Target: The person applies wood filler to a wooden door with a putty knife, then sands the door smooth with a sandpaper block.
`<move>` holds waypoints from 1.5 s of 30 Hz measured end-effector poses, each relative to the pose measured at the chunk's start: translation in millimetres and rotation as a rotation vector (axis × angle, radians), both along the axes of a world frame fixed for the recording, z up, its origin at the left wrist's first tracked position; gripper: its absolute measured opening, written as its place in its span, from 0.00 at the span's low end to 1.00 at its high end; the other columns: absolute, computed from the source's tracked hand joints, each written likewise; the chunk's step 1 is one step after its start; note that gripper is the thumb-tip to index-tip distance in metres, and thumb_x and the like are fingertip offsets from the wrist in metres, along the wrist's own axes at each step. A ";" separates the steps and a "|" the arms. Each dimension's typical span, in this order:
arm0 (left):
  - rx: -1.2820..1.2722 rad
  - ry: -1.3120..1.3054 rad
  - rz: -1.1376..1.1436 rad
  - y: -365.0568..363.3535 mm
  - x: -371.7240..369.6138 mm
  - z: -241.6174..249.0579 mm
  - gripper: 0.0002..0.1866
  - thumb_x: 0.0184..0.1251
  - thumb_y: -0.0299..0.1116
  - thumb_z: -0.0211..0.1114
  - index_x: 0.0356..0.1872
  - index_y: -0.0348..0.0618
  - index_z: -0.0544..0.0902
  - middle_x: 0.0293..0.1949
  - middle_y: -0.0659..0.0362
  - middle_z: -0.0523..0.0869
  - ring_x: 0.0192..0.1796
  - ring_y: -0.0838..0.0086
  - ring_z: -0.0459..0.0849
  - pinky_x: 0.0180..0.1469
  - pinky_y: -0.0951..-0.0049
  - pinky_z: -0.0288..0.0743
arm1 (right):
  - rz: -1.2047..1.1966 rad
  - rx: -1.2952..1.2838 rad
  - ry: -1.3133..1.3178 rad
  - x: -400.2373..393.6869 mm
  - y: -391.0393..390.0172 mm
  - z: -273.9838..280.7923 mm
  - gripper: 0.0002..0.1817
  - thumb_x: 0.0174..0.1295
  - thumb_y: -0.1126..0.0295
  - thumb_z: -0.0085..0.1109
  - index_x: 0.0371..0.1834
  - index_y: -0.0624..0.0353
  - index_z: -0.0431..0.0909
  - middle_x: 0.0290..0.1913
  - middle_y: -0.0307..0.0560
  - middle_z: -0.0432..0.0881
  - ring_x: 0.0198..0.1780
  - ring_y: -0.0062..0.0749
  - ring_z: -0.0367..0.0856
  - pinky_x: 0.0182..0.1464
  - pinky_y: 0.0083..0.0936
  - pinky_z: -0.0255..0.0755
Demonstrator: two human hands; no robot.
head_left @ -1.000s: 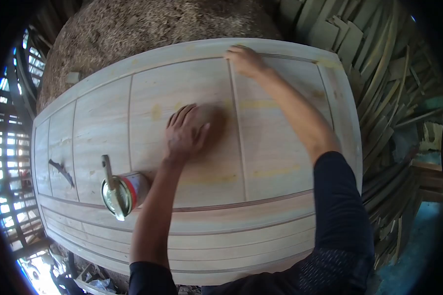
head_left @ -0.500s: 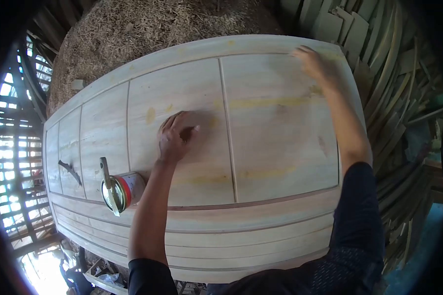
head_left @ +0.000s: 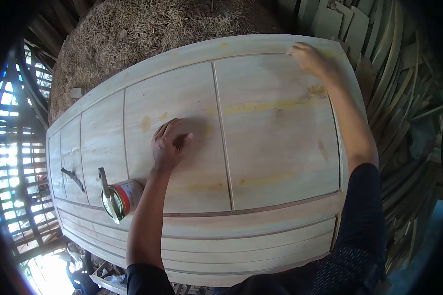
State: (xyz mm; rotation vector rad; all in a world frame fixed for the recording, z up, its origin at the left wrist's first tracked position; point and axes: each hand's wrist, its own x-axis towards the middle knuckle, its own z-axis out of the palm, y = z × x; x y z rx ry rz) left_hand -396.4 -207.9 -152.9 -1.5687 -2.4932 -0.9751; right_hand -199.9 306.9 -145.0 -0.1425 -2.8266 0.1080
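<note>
Three things lie left of the left grip [head_left: 170, 145]: a dark strip [head_left: 73, 180], a brush [head_left: 108, 194] and, under it, a tin [head_left: 124, 196]. The left forearm [head_left: 146, 219] runs just beside the tin, so a pull back might tip it and drop the brush; the tin's contents I cannot make out. Both grips are over the door [head_left: 280, 147]: the left, thumb spread from bent fingers; the right grip [head_left: 302, 56], curled near the far groove [head_left: 261, 56], and whether it pinches anything I cannot tell.
</note>
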 end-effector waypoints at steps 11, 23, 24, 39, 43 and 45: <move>-0.032 0.015 0.037 -1.0 3.1 0.3 0.23 0.63 0.41 0.77 0.55 0.41 0.86 0.54 0.48 0.90 0.56 0.50 0.88 0.60 0.55 0.80 | 0.032 -0.282 0.127 -11.0 31.5 -8.3 0.09 0.71 0.69 0.67 0.48 0.61 0.89 0.42 0.49 0.85 0.45 0.42 0.84 0.49 0.33 0.76; -0.014 -0.005 0.048 -0.3 -0.4 0.0 0.23 0.64 0.43 0.76 0.56 0.42 0.86 0.55 0.50 0.90 0.57 0.51 0.88 0.61 0.54 0.80 | 0.055 -0.500 0.218 -49.4 13.8 -16.4 0.10 0.63 0.64 0.77 0.42 0.58 0.92 0.31 0.37 0.84 0.36 0.22 0.79 0.41 0.22 0.72; -0.013 0.013 0.031 -0.5 -0.6 -0.9 0.22 0.64 0.41 0.76 0.56 0.42 0.86 0.55 0.49 0.90 0.57 0.50 0.88 0.61 0.54 0.80 | 0.095 -0.503 0.199 -69.7 -7.8 -14.5 0.10 0.63 0.64 0.77 0.41 0.58 0.92 0.31 0.39 0.85 0.35 0.22 0.80 0.41 0.23 0.73; 0.019 0.012 0.025 0.5 3.2 -2.1 0.23 0.62 0.41 0.77 0.56 0.43 0.85 0.55 0.49 0.90 0.57 0.50 0.88 0.62 0.54 0.80 | 0.314 -0.506 0.208 -221.4 -137.6 -28.4 0.15 0.64 0.60 0.75 0.42 0.61 0.89 0.37 0.50 0.90 0.40 0.40 0.90 0.46 0.35 0.81; 0.023 -0.031 0.014 -3.5 -1.1 -2.0 0.23 0.63 0.41 0.76 0.57 0.43 0.85 0.55 0.49 0.90 0.57 0.50 0.88 0.61 0.53 0.81 | 0.274 -0.419 0.066 -177.1 -90.7 -19.2 0.11 0.65 0.61 0.74 0.42 0.57 0.92 0.39 0.48 0.91 0.42 0.37 0.89 0.48 0.35 0.79; 0.039 -0.029 0.014 -3.0 -4.1 -3.8 0.23 0.63 0.41 0.76 0.56 0.43 0.85 0.54 0.49 0.90 0.57 0.50 0.88 0.61 0.53 0.81 | 0.268 -0.372 0.133 -161.9 -78.2 -18.1 0.09 0.65 0.63 0.74 0.42 0.56 0.92 0.41 0.46 0.91 0.44 0.36 0.89 0.50 0.34 0.79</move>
